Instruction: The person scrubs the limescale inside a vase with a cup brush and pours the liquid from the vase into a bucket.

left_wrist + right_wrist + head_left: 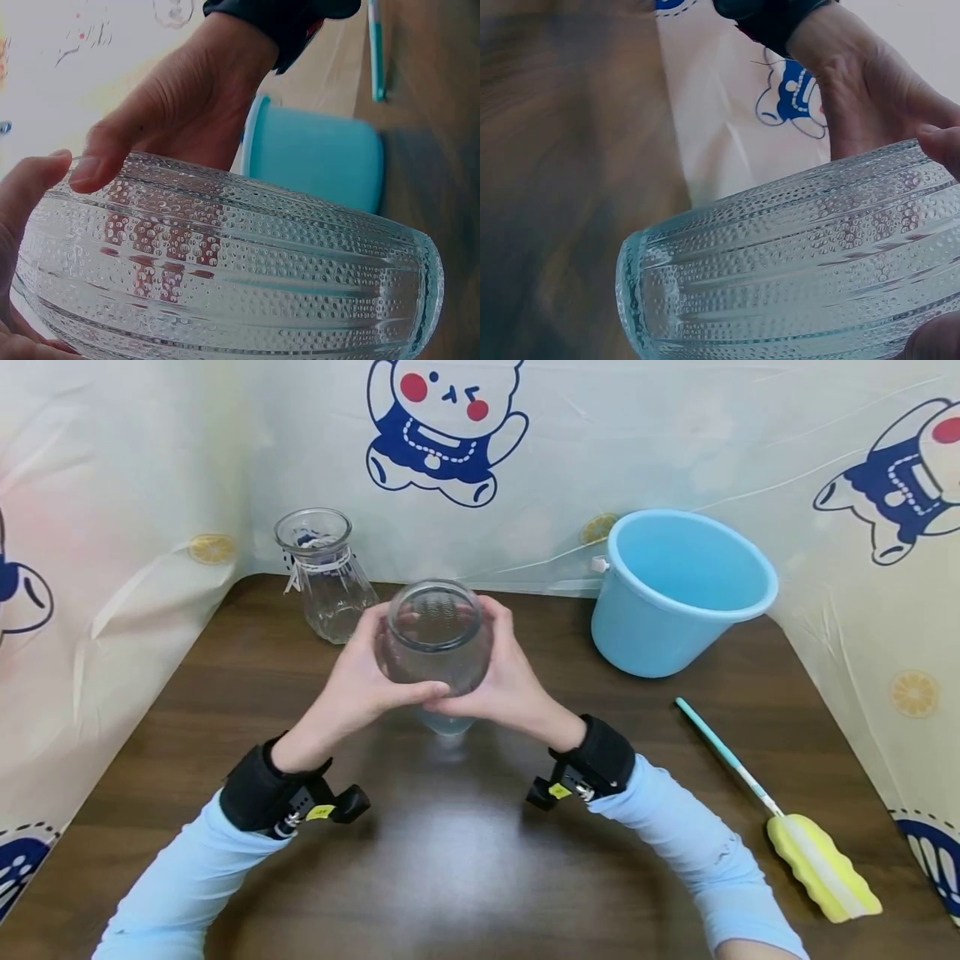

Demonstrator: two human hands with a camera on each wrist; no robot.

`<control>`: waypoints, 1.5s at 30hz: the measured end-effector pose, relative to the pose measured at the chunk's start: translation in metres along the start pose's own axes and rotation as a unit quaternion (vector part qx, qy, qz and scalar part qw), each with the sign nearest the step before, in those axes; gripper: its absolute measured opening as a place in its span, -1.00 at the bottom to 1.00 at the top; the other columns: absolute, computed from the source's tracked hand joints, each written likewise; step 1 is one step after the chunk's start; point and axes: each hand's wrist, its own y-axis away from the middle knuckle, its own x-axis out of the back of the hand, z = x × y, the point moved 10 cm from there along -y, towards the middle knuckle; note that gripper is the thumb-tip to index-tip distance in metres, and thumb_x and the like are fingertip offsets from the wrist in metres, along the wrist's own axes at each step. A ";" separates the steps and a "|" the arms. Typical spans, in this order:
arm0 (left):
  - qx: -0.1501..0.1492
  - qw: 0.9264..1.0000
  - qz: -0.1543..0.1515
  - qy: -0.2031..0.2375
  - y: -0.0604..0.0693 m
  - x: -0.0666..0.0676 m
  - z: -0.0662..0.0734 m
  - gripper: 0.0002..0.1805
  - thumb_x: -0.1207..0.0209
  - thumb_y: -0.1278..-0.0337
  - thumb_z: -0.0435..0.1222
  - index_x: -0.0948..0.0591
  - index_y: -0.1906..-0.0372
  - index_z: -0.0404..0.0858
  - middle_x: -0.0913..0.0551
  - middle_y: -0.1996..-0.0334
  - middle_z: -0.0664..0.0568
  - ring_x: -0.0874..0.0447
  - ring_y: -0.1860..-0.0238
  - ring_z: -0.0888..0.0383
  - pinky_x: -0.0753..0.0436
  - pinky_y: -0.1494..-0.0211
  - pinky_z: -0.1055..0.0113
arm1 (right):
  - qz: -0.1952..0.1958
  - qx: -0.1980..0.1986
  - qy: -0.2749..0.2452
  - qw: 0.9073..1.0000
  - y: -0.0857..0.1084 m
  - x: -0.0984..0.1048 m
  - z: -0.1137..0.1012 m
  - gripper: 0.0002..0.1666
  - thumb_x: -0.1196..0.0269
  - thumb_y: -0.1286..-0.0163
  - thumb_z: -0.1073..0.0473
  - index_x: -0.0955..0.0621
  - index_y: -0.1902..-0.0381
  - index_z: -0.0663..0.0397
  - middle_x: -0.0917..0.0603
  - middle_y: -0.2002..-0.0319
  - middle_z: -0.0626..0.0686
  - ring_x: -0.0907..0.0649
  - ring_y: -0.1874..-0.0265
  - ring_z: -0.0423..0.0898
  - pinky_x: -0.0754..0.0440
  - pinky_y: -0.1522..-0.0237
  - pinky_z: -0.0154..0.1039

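Observation:
My left hand (pixel 352 672) and right hand (pixel 517 681) together hold a clear glass vase (pixel 438 664) near the middle of the table. Their palms and fingers curve round its upper body from both sides, and the thumbs meet at the near side. The vase is roughly upright, its round mouth facing up. Raised dots and ribs cover the glass, with a thick base (pixel 429 296) at the narrow end. Right-hand fingers show through the glass in the left wrist view. Whether the base touches the table is hard to tell.
A second glass vase (pixel 330 593) with a ribbon at its neck stands at the back left. The light-blue bucket (pixel 652 627) is at the back right. On the right lies a yellow sponge brush (pixel 821 868) with a blue-and-white handle. Printed sheeting (pixel 675 435) surrounds the dark wooden table (pixel 465 877).

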 end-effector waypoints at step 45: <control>0.014 0.995 -0.099 0.008 0.002 -0.101 -0.013 0.00 -0.49 0.44 -0.17 -0.16 -0.21 -0.25 -0.33 -0.10 -0.05 -0.32 -0.07 0.08 -0.36 -0.10 0.09 | 0.028 -0.118 -0.007 0.993 0.080 0.046 0.012 0.27 -0.50 0.35 0.50 0.09 -0.19 0.39 -0.16 -0.21 0.36 -0.28 -0.13 0.25 -0.29 -0.12 0.15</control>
